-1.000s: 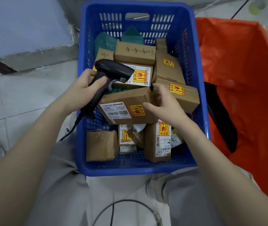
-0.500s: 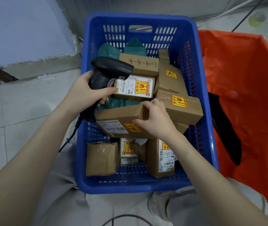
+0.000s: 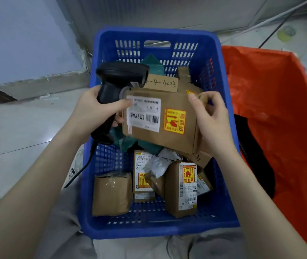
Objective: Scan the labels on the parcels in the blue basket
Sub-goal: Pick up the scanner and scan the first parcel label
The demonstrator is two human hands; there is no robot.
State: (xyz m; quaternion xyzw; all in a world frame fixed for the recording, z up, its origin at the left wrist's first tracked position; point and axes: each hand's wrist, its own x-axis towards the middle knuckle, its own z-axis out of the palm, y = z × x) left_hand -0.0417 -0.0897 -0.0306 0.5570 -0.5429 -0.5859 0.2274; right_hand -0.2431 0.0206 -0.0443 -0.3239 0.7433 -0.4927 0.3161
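Holding parcel (image 3: pixel 160 120) (label "12V4A-5525"), scanner (image 3: pixel 115 86) beside

Right hand (image 3: pixel 213 124) holds labelled parcel (image 3: pixel 160 120) above blue basket (image 3: pixel 221 71); left hand (image 3: pixel 92 113) grips black scanner (image 3: pixel 119 85) touching parcel's left end.

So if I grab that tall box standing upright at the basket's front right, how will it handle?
The tall box looks like stiff cardboard, so it should keep its shape. Standing on end, it may tip if pushed. Its yellow sticker resembles a fragile mark, so handle it gently.

Pale tiled floor (image 3: pixel 18 139), grey wall (image 3: pixel 167 14)
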